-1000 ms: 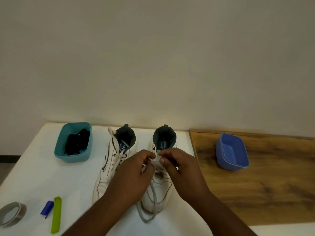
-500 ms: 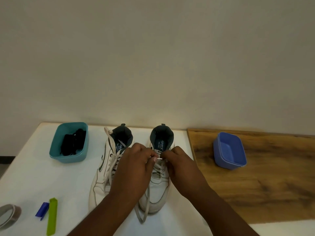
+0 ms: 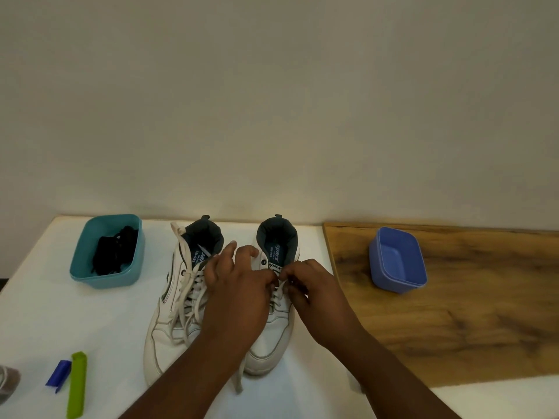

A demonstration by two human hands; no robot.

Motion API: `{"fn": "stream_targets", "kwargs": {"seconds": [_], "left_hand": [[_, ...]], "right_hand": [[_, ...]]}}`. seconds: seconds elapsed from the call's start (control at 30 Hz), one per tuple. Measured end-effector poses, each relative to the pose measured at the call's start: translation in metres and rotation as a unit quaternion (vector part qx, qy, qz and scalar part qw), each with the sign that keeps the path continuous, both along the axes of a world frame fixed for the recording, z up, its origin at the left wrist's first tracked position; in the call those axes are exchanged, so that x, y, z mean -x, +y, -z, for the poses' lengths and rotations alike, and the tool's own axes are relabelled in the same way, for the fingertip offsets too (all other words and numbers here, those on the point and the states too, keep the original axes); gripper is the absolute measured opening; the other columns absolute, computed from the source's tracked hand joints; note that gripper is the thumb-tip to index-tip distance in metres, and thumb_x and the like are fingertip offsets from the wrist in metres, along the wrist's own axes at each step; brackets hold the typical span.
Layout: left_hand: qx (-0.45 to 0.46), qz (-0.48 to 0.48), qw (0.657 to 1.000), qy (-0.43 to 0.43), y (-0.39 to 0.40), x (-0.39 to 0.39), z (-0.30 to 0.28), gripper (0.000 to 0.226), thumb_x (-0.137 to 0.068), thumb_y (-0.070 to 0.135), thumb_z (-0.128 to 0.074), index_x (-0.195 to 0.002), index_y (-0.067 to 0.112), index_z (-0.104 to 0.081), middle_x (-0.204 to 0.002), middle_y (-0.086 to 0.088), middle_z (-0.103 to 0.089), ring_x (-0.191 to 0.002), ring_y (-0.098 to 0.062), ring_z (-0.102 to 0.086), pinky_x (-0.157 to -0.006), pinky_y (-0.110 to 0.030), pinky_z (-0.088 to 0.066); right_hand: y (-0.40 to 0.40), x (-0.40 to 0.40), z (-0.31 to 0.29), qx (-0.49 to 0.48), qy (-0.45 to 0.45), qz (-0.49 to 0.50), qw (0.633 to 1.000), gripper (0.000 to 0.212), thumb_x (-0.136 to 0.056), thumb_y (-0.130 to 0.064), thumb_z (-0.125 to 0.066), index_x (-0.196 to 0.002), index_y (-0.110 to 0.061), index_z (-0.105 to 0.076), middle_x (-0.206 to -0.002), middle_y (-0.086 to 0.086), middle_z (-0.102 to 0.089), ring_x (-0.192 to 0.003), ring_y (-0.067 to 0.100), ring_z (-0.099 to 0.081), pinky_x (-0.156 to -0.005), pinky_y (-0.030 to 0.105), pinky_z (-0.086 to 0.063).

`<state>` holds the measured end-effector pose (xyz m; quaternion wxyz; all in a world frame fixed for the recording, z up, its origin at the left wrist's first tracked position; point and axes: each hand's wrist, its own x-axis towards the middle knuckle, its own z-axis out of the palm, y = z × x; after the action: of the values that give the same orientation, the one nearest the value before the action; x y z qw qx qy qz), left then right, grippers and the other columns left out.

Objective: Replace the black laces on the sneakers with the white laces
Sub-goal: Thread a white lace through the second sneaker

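Two white sneakers stand side by side on the white table, toes towards me. The left sneaker (image 3: 169,322) is threaded with a white lace. Over the right sneaker (image 3: 273,337) my left hand (image 3: 239,294) and my right hand (image 3: 314,294) meet at the upper eyelets, each pinching the white lace (image 3: 279,290). A loose end of that lace (image 3: 239,379) trails past the toe. The black laces (image 3: 113,255) lie bundled in a teal tub (image 3: 106,281) at the back left.
An empty blue tub (image 3: 396,260) sits on a wooden board (image 3: 453,313) to the right. A green clip (image 3: 77,385), a small blue piece (image 3: 59,375) and part of a tape roll (image 3: 7,382) lie at the near left. A wall stands right behind the table.
Both hands moved a little towards the top of the right sneaker's lacing and drew the lace tighter. My left hand's fingers now spread over the tongue.
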<state>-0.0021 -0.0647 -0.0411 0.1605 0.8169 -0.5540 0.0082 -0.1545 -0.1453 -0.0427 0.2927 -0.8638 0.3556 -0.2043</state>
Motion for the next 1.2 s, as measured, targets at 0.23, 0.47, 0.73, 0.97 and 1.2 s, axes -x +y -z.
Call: {"fn": "stream_targets", "kwargs": {"seconds": [0.23,0.47,0.73,0.97,1.2], "left_hand": [[-0.001,-0.013,0.999,0.049,-0.001,0.004,0.001,0.012,-0.084,0.034,-0.074,-0.092,0.043,-0.075,-0.139,0.000,-0.053,-0.144,-0.034,-0.028,-0.114,-0.052,-0.015],[0.020,0.002,0.996,0.082,0.001,0.004,0.005,0.011,-0.092,0.042,-0.064,-0.098,0.046,-0.072,-0.147,0.004,-0.045,-0.148,-0.030,-0.020,-0.117,-0.046,-0.004],[0.001,0.038,0.995,0.090,0.007,0.001,0.001,0.041,-0.089,0.066,-0.039,-0.118,0.048,-0.062,-0.159,0.003,-0.030,-0.151,-0.029,-0.011,-0.121,-0.047,0.004],[-0.034,0.055,0.997,0.050,0.012,-0.004,-0.004,0.059,-0.077,0.082,-0.047,-0.125,0.047,-0.052,-0.157,0.004,-0.033,-0.149,-0.025,-0.021,-0.123,-0.048,0.000],[-0.029,0.046,0.997,0.046,0.014,-0.004,-0.005,0.061,-0.075,0.082,-0.049,-0.125,0.047,-0.054,-0.149,0.002,-0.045,-0.145,-0.027,-0.031,-0.123,-0.047,-0.004]], "right_hand": [[0.001,0.004,-0.002,-0.034,-0.012,0.017,0.999,0.045,-0.094,-0.009,-0.066,-0.130,-0.037,-0.057,-0.103,-0.016,-0.061,-0.096,0.000,-0.060,-0.084,0.013,-0.050],[0.004,0.006,-0.004,-0.100,0.028,0.070,0.992,0.009,-0.090,-0.029,-0.074,-0.092,-0.028,-0.065,-0.084,-0.009,-0.066,-0.078,0.007,-0.062,-0.070,0.024,-0.053],[0.005,0.005,-0.006,-0.079,0.067,0.076,0.992,0.016,-0.106,-0.027,-0.045,-0.094,-0.025,-0.055,-0.088,-0.009,-0.060,-0.081,0.007,-0.058,-0.071,0.015,-0.046],[0.016,-0.010,-0.051,-0.331,-0.282,0.181,0.882,0.018,-0.109,-0.013,-0.039,-0.100,-0.004,-0.049,-0.078,0.005,-0.070,-0.064,0.021,-0.063,-0.053,0.029,-0.050],[0.008,0.004,-0.068,0.140,0.082,0.145,0.976,0.026,-0.099,-0.046,-0.058,-0.122,-0.033,-0.058,-0.101,-0.010,-0.052,-0.086,0.003,-0.051,-0.072,0.017,-0.041]]}}
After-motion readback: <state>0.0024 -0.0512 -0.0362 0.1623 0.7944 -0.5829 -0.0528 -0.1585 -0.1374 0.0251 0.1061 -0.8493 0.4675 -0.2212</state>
